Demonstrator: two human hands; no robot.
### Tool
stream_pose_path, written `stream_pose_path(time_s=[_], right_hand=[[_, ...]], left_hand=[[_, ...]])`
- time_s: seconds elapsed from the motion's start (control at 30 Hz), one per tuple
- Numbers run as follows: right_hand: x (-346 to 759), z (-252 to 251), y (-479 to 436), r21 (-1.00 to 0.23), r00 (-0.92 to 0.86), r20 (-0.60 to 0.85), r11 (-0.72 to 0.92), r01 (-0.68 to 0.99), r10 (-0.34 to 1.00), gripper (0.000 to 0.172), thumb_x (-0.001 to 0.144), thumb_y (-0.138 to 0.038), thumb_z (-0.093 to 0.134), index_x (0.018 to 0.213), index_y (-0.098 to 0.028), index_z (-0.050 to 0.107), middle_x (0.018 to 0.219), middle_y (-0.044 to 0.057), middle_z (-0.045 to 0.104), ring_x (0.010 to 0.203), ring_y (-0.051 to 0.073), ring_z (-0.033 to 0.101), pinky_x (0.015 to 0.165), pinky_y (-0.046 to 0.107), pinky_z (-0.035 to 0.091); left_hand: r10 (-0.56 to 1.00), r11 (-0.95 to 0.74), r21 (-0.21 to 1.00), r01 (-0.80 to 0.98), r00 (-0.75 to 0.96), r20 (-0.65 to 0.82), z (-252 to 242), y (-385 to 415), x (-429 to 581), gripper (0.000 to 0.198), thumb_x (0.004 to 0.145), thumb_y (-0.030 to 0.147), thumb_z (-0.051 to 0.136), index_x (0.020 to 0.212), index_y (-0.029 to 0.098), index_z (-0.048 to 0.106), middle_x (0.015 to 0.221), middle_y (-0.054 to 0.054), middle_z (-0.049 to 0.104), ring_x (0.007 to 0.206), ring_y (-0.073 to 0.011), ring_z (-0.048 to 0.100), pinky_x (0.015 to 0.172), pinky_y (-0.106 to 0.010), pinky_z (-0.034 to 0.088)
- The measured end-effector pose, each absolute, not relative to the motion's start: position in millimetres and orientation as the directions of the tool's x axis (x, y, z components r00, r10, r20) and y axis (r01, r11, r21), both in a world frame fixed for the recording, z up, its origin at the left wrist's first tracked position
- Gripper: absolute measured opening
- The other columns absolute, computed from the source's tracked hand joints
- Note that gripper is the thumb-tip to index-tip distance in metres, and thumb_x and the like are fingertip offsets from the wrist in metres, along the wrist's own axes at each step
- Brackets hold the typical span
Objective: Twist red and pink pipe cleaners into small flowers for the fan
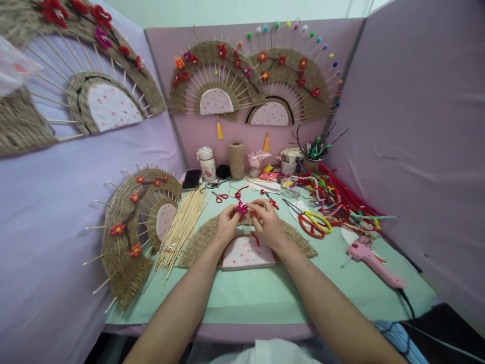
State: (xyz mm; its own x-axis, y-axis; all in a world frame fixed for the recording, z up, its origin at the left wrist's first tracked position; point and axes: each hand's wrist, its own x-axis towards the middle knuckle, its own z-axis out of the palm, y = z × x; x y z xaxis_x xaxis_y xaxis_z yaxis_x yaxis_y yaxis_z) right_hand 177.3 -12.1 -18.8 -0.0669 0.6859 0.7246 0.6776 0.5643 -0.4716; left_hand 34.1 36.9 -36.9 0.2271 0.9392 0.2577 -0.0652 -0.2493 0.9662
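Both my hands meet over a jute fan (pixel 197 242) lying flat on the green table (pixel 265 298). My left hand (pixel 226 223) pinches a small pink pipe-cleaner flower (pixel 241 208). Fingers curled, my right hand (pixel 267 222) grips a red pipe cleaner (pixel 255 238) that trails down over the fan's pink dotted centre (pixel 246 253). The two hands almost touch.
A bundle of bamboo sticks (pixel 184 225) and a finished fan (pixel 132 227) lie at left. Red-and-yellow scissors (pixel 312 222), a pile of coloured pipe cleaners (pixel 337 197) and a pink glue gun (pixel 371 258) sit at right. Small red scissors (pixel 220 197), a twine spool (pixel 237 161), jars and a phone (pixel 192 178) line the back.
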Motion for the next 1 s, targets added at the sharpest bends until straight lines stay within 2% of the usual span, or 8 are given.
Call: stream_pose_path(time_s=[0.1, 0.3, 0.43, 0.63, 0.8, 1.0], right_hand=[[177, -18, -13, -0.508, -0.003, 0.745, 0.571, 0.645, 0.667, 0.036, 0.084, -0.011, 0.043, 0.115, -0.023, 0.056, 0.105, 0.009, 0.050, 0.100, 0.020, 0.051, 0.087, 0.038, 0.045], [176, -20, -14, -0.456, -0.110, 0.717, 0.582, 0.674, 0.689, 0.033, 0.082, -0.013, 0.047, 0.111, -0.023, 0.059, 0.108, 0.009, 0.050, 0.099, 0.022, 0.051, 0.086, 0.038, 0.046], [176, -21, -13, -0.430, -0.127, 0.693, 0.548, 0.717, 0.710, 0.030, 0.081, -0.012, 0.047, 0.106, -0.020, 0.061, 0.108, 0.010, 0.050, 0.097, 0.022, 0.050, 0.086, 0.039, 0.045], [177, -20, -12, -0.463, -0.082, 0.714, 0.556, 0.690, 0.696, 0.024, 0.083, -0.014, 0.046, 0.100, -0.019, 0.061, 0.106, 0.010, 0.050, 0.097, 0.021, 0.051, 0.087, 0.036, 0.045], [176, -19, -14, -0.459, -0.113, 0.697, 0.562, 0.688, 0.708, 0.030, 0.082, -0.014, 0.047, 0.109, -0.022, 0.059, 0.109, 0.010, 0.049, 0.099, 0.021, 0.051, 0.086, 0.037, 0.046], [176, -18, -15, -0.465, -0.123, 0.685, 0.560, 0.686, 0.718, 0.028, 0.083, -0.014, 0.046, 0.106, -0.022, 0.060, 0.110, 0.010, 0.050, 0.100, 0.022, 0.051, 0.087, 0.038, 0.045]], left_hand=[[0.927, -0.338, 0.940, 0.041, 0.186, 0.325, -36, 37, 34, 0.013, 0.075, 0.024, 0.052, 0.081, 0.017, 0.060, 0.072, 0.000, 0.062, 0.068, -0.0129, 0.058, 0.065, -0.024, 0.046], [0.890, -0.453, 0.858, 0.244, 0.177, 0.420, -29, 30, 33, 0.015, 0.075, 0.019, 0.049, 0.079, 0.017, 0.064, 0.073, 0.000, 0.064, 0.069, -0.0129, 0.057, 0.065, -0.023, 0.043], [0.904, -0.421, 0.886, 0.192, 0.166, 0.394, -26, 28, 34, 0.015, 0.075, 0.020, 0.050, 0.079, 0.016, 0.063, 0.071, 0.000, 0.064, 0.067, -0.0129, 0.057, 0.065, -0.023, 0.044], [0.916, -0.394, 0.905, 0.162, 0.153, 0.371, -24, 26, 36, 0.014, 0.075, 0.020, 0.050, 0.077, 0.016, 0.063, 0.070, 0.000, 0.064, 0.067, -0.0133, 0.057, 0.065, -0.024, 0.045], [0.907, -0.415, 0.888, 0.201, 0.172, 0.385, -26, 26, 35, 0.015, 0.074, 0.018, 0.050, 0.078, 0.016, 0.064, 0.073, -0.001, 0.064, 0.069, -0.0135, 0.057, 0.066, -0.024, 0.044], [0.936, -0.325, 0.944, 0.053, 0.161, 0.313, -33, 33, 35, 0.013, 0.074, 0.022, 0.053, 0.079, 0.016, 0.063, 0.071, 0.000, 0.063, 0.066, -0.0130, 0.057, 0.064, -0.024, 0.046]])
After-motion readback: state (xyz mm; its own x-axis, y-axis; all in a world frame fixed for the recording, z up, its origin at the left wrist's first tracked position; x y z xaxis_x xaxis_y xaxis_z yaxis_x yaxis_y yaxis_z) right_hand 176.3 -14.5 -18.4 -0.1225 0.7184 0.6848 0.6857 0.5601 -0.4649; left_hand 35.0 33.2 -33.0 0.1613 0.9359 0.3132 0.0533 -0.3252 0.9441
